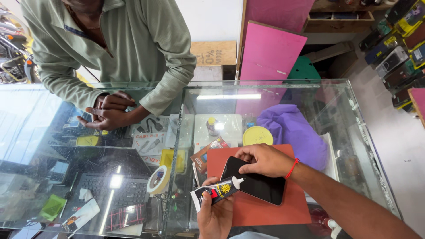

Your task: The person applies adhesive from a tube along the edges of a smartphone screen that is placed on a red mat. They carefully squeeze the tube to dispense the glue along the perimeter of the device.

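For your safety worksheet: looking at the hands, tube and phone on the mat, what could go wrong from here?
1. The tube nozzle in the left hand touches the phone edge; glue might smear its dark face.
2. The right hand pins only the top, so the phone could shift on the mat.

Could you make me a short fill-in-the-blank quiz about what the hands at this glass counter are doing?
1. The left hand holds a black glue tube with a ____ nozzle.
2. The right hand presses on a black phone that lies on a ____ mat.
3. A red string circles the ____ wrist.
4. A roll of tape lies on the ____ counter.

Missing words: white; red; right; glass
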